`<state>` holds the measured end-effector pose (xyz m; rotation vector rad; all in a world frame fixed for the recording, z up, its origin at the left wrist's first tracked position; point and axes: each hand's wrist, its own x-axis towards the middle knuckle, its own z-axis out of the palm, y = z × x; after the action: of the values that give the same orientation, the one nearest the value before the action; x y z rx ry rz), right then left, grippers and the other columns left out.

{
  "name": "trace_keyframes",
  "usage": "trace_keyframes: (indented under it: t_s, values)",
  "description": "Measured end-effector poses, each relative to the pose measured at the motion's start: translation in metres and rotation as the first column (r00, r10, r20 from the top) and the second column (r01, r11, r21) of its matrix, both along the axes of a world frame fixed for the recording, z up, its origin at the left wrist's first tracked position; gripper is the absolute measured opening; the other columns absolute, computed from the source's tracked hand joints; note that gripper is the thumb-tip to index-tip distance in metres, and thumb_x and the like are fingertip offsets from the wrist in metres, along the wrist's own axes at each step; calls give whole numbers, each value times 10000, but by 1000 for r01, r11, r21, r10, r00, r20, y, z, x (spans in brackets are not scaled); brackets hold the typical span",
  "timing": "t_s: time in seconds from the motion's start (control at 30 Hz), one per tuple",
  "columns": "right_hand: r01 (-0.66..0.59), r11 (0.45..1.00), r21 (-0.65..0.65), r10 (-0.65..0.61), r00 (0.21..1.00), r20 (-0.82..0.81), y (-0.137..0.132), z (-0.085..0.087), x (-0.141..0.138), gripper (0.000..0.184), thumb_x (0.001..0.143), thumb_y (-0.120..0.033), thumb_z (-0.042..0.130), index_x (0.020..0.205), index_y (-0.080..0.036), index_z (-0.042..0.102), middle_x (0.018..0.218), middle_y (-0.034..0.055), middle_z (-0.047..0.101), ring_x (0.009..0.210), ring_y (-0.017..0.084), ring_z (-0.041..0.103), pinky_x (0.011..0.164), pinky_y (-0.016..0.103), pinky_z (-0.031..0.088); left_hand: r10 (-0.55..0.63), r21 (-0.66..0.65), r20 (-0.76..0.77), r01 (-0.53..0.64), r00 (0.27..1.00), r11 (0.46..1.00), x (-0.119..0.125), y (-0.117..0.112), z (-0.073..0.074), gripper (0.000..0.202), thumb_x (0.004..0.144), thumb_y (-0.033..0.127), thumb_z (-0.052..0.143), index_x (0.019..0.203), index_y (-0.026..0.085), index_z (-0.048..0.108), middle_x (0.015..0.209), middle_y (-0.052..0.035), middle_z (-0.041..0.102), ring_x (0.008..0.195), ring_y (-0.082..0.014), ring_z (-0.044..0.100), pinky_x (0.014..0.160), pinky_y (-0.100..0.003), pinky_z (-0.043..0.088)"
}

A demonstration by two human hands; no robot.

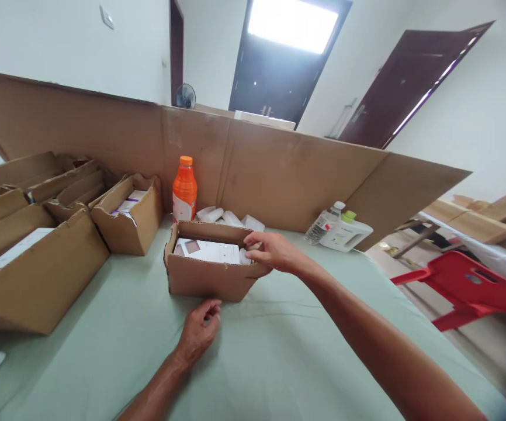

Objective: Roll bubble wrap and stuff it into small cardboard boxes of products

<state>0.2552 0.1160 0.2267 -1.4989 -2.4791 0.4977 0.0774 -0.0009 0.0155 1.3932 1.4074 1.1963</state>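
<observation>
A small open cardboard box (204,280) sits on the green-covered table (279,362) in front of me, with white printed packets (209,250) lying inside. My right hand (270,251) reaches over the box's right rim, fingers curled onto the edge and the packets there. My left hand (200,330) rests on the cloth just in front of the box, fingers loosely curled, with nothing visible in them.
An orange bottle (184,190) and white packets (231,217) stand behind the box. More open cardboard boxes (128,225) lie at left. A clear bottle (323,224) and a white jug (347,234) are at right. A tall cardboard wall (279,169) backs the table. A red chair (467,286) stands beside it.
</observation>
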Motion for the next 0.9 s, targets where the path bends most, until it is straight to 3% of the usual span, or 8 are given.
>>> trace_keyframes:
  t_s: [0.13, 0.27, 0.37, 0.47, 0.6, 0.7, 0.8, 0.9]
  values:
    - [168, 972, 162, -122, 957, -262, -34, -5, 51, 210, 890, -371, 561, 935, -236, 715, 918, 19, 751, 829, 196, 665, 743, 304, 492, 187, 56, -10, -186, 982, 981, -23, -25, 13, 314, 835, 382, 550, 1026, 189, 708, 939, -81, 731, 855, -209, 676, 755, -311, 539]
    - [183, 983, 13, -167, 920, -354, -43, -51, 80, 255, 834, -358, 598, 1015, -207, 695, 985, 57, 750, 815, 202, 684, 716, 320, 521, 493, 124, -5, -489, 870, 864, -63, -32, 30, 457, 823, 414, 619, 1237, 220, 617, 1187, -94, 666, 934, -212, 669, 748, -299, 542]
    - [48, 994, -100, -86, 904, -418, -33, -88, 65, 289, 804, -274, 595, 1075, -194, 653, 1072, 71, 735, 851, 196, 687, 691, 294, 519, 544, 70, 25, -544, 839, 836, -81, -14, 42, 729, 775, 408, 657, 1449, 251, 430, 1446, -118, 525, 905, -187, 684, 719, -291, 540]
    - [-31, 996, -88, -16, 875, -484, -26, -109, 39, 144, 815, -181, 525, 922, -189, 622, 923, 52, 734, 807, 187, 668, 702, 285, 506, 489, 3, 36, -489, 872, 872, -85, 7, 52, 773, 731, 399, 657, 1445, 211, 429, 1326, -124, 611, 769, -165, 675, 645, -286, 522]
    - [81, 996, 24, -58, 858, -511, -47, -120, 42, 102, 782, -141, 479, 819, -202, 551, 834, 51, 694, 754, 196, 631, 694, 302, 493, 424, -23, -57, -426, 904, 905, -68, 15, 55, 523, 706, 420, 669, 1158, 163, 614, 870, -42, 710, 749, -199, 665, 671, -297, 509]
    - [222, 974, 35, -171, 833, -525, -89, -121, 81, 122, 773, -172, 484, 853, -211, 567, 863, 53, 691, 763, 209, 631, 712, 321, 518, 288, -24, -3, -288, 958, 957, -36, 11, 54, 498, 714, 427, 693, 1131, 173, 595, 831, -28, 707, 782, -201, 672, 742, -305, 517]
    - [337, 942, -4, -288, 798, -529, -146, -121, 132, 249, 822, -281, 549, 1052, -229, 628, 1035, 74, 716, 920, 265, 669, 800, 375, 559, 101, -56, 73, -97, 992, 994, 11, 12, 54, 529, 726, 425, 696, 1170, 172, 564, 802, -18, 695, 775, -188, 661, 759, -300, 517]
    - [522, 853, -9, -450, 726, -521, -198, -133, 177, 458, 829, -407, 647, 1261, -265, 593, 1230, 94, 684, 1118, 333, 647, 929, 460, 554, -100, -70, 114, 109, 988, 992, 69, 23, 57, 559, 721, 399, 689, 1211, 166, 553, 765, -1, 672, 742, -176, 643, 725, -290, 511]
